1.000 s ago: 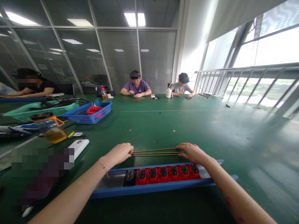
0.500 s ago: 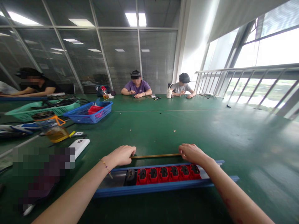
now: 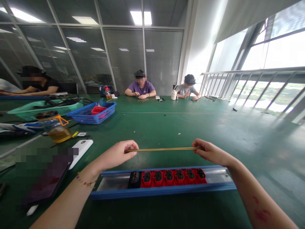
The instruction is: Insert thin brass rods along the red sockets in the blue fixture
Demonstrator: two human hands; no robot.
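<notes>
A thin brass-coloured strip (image 3: 164, 149) stretches level between both hands, above the green table. My left hand (image 3: 126, 149) pinches its left end between thumb and fingers. At the other end, my right hand (image 3: 202, 149) is closed on the strip in the same way. Nearer to me lies a blue-edged metal channel (image 3: 164, 190), holding a row of several red sockets (image 3: 168, 178) with black centres. One black socket (image 3: 134, 180) sits at the left of that row. Bare metal shows at both ends of the channel.
At the left stand a blue basket (image 3: 95, 118) with a red box inside, a green basket (image 3: 23, 113) of cables and a jar (image 3: 58, 132). A phone (image 3: 47, 186) lies over a white power bank (image 3: 83, 151). Several people sit beyond the table.
Both hands have risen off the table behind the channel and carry the strip up with them. My right hand has moved slightly right, uncovering more of the channel's right end.
</notes>
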